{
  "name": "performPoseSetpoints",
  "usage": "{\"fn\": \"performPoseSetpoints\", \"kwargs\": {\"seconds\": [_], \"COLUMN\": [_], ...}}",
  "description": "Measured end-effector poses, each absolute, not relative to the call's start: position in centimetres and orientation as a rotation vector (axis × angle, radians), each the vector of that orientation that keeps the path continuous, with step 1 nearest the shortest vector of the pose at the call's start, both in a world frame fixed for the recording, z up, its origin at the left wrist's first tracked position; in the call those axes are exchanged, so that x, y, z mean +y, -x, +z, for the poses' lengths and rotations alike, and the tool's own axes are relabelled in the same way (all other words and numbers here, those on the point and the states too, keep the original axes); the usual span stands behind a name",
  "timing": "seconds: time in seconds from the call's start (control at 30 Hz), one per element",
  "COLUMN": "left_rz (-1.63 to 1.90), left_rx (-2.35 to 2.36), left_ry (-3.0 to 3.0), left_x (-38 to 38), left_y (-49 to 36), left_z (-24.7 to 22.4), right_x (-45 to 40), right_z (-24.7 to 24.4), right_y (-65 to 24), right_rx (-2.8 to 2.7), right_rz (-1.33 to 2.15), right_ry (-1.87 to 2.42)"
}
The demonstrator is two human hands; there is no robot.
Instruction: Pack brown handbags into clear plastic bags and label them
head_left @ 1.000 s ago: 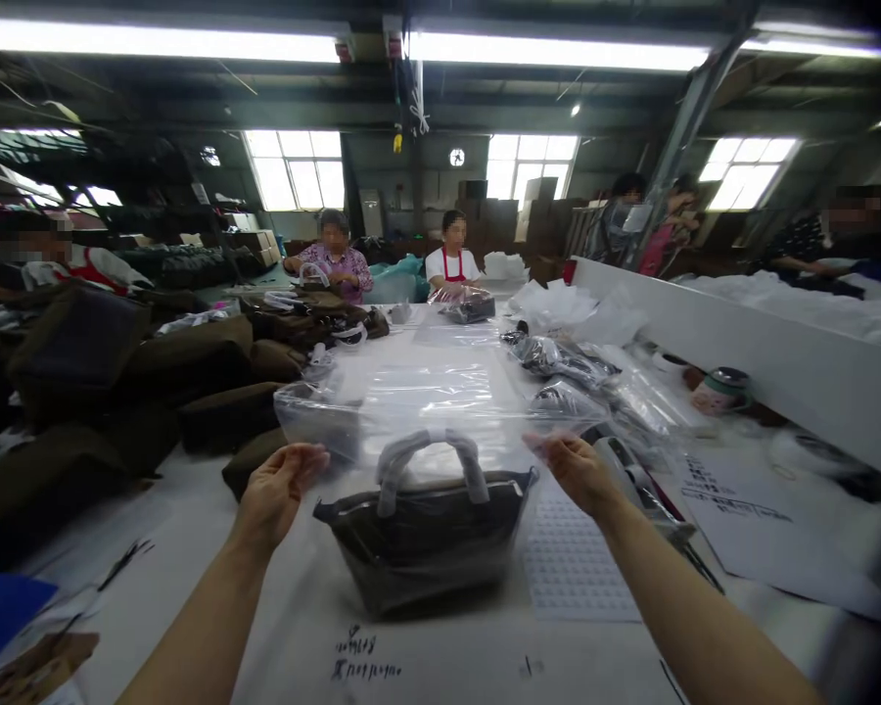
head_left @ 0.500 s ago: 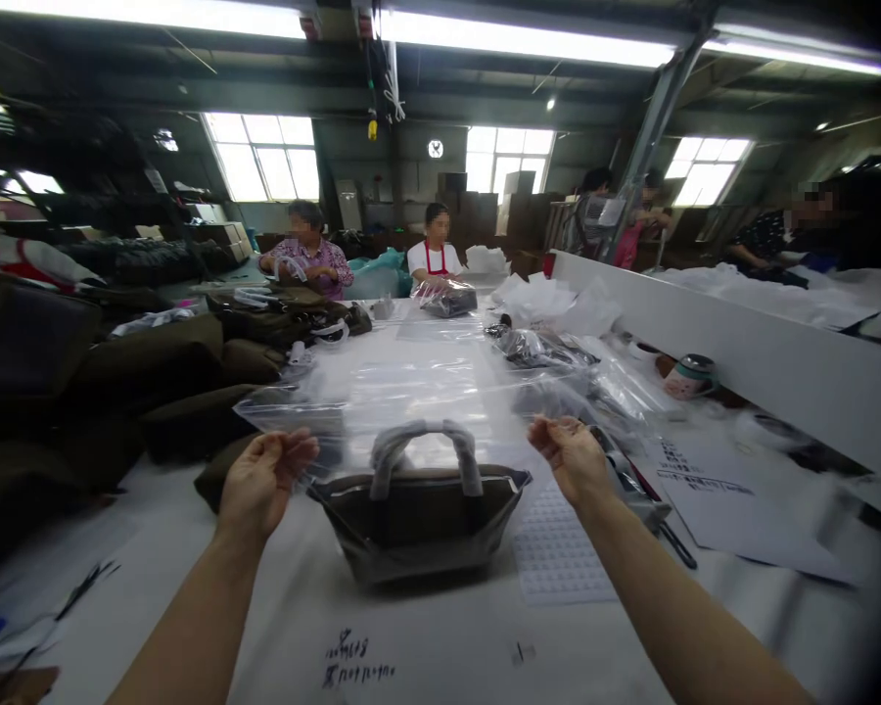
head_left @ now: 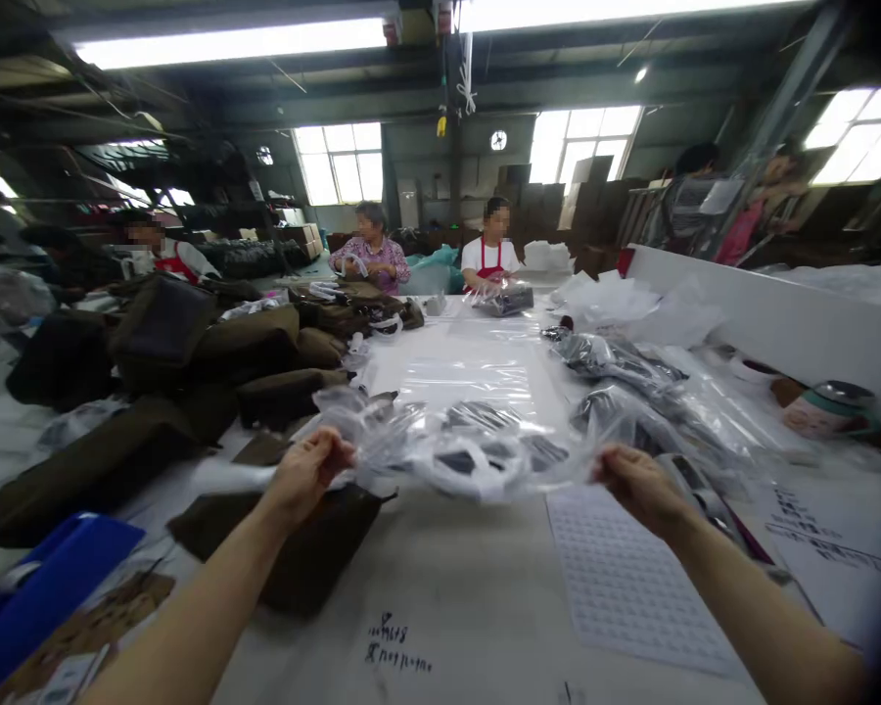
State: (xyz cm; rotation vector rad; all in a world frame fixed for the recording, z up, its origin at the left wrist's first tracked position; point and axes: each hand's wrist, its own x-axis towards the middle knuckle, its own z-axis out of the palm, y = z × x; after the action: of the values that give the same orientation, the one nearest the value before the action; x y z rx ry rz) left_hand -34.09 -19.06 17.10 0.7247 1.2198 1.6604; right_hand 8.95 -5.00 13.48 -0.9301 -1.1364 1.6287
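A clear plastic bag [head_left: 558, 470] is stretched between my two hands, slightly blurred. Through the film shows a dark handbag [head_left: 459, 458] with pale wrapped handles [head_left: 474, 478] on the near side; much of its body is hidden by glare and folds. My left hand [head_left: 312, 472] pinches the plastic at its left edge. At the opposite edge, my right hand [head_left: 640, 482] has its fingers closed on the film. Below and beside my left wrist lies another dark olive bag [head_left: 315, 558] on the white table [head_left: 477, 597].
Dark olive bags [head_left: 220, 343] are heaped at left, near a blue object [head_left: 66, 568]. Plastic-wrapped bags [head_left: 621, 362], a lidded cup [head_left: 829, 406] and a sticker sheet [head_left: 624, 578] are at right. Across the table a person in a red apron [head_left: 493, 259] handles a wrapped bag.
The handbag, earlier standing uncovered between my hands, now shows through the plastic, farther from me. Its handles have tipped towards me. The view has swung left.
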Motion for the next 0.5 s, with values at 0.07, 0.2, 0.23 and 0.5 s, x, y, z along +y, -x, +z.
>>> {"fn": "performPoseSetpoints", "kwargs": {"seconds": [0.07, 0.2, 0.23, 0.5], "left_rz": [1.508, 1.193, 1.081, 0.385], "left_rx": [1.301, 1.416, 1.446, 1.643], "left_ry": [-0.731, -0.844, -0.942, -1.456], "left_x": [-21.9, -27.0, -28.0, -32.2], "left_y": [33.0, 30.4, 30.0, 29.8], "left_z": [13.0, 7.5, 6.8, 6.2], "right_x": [-7.9, -12.8, -13.7, -17.7], "right_z": [9.2, 2.8, 1.9, 0.9], "right_y": [-10.1, -12.0, -12.5, -13.1], "right_rx": [-1.266, -1.578, -1.637, -2.057], "right_rz": [1.743, 1.852, 1.868, 1.933], "right_ry": [1.049, 1.203, 1.209, 1.067]}}
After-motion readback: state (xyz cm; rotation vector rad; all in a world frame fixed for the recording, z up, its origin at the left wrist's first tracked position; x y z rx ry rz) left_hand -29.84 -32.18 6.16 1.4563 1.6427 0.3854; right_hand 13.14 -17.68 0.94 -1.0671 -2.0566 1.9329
